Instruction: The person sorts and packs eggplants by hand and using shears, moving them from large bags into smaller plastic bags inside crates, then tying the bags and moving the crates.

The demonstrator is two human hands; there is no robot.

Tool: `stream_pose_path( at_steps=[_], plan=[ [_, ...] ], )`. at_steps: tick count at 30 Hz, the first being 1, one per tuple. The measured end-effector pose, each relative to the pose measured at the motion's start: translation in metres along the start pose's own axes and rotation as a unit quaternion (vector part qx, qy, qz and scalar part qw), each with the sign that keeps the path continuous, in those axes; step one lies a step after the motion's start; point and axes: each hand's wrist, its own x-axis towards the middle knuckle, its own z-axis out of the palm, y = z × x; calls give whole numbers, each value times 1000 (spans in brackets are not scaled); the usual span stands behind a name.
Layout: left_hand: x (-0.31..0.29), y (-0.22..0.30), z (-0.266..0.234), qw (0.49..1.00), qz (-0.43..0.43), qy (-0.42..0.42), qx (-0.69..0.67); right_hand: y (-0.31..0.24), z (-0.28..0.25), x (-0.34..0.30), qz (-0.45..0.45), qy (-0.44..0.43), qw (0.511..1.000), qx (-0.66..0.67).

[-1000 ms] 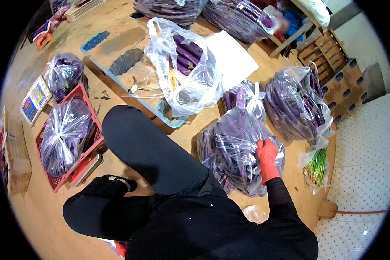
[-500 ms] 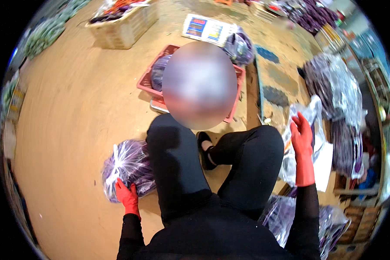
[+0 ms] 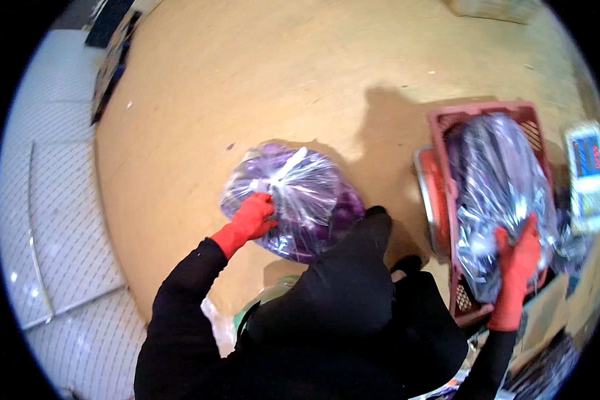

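A tied clear plastic bag with purple contents (image 3: 307, 200) rests on the floor by my left leg. My left hand (image 3: 250, 220), in a red rubber glove, is closed on the gathered plastic near its white knot. On the right stands a reddish plastic basket (image 3: 441, 127) with a large clear plastic bag of dark purple contents (image 3: 490, 173) inside. My right hand (image 3: 519, 257), also red-gloved, lies on the near end of that bag with thumb and fingers apart. What exactly the bags contain is unclear through the shiny plastic.
An orange-red scale-like object with a pale rim (image 3: 432, 200) sits against the basket's left side. A white printed foam box lid (image 3: 585, 177) lies to its right. Patterned light sheeting (image 3: 67, 213) borders the floor at left. A pale box (image 3: 497, 8) shows at the top edge.
The view has swung left. My right hand has come from the bags at the right onto the bag in the basket. My left hand has closed on the floor bag's gathered plastic.
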Motion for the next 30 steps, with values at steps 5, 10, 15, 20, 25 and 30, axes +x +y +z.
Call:
stream_pose_path(
  at_steps=[5,10,15,20,25,30],
  plan=[
    [27,8,-24,871,-258,193,-370,55,31,21,-62,-47,996,-42],
    [55,1,-9,985,9,-37,167,71,32,12,-165,37,985,-44],
    [105,8,-14,928,-52,-226,291,38,12,12,-92,-3,994,-65],
    [71,-19,-4,976,31,60,209,75,15,30,-222,-27,974,-24],
    [18,29,-41,977,4,-197,83,78,20,16,-173,-117,971,115],
    [-2,102,-80,869,-28,-480,116,86,57,11,17,-163,932,322]
  ],
)
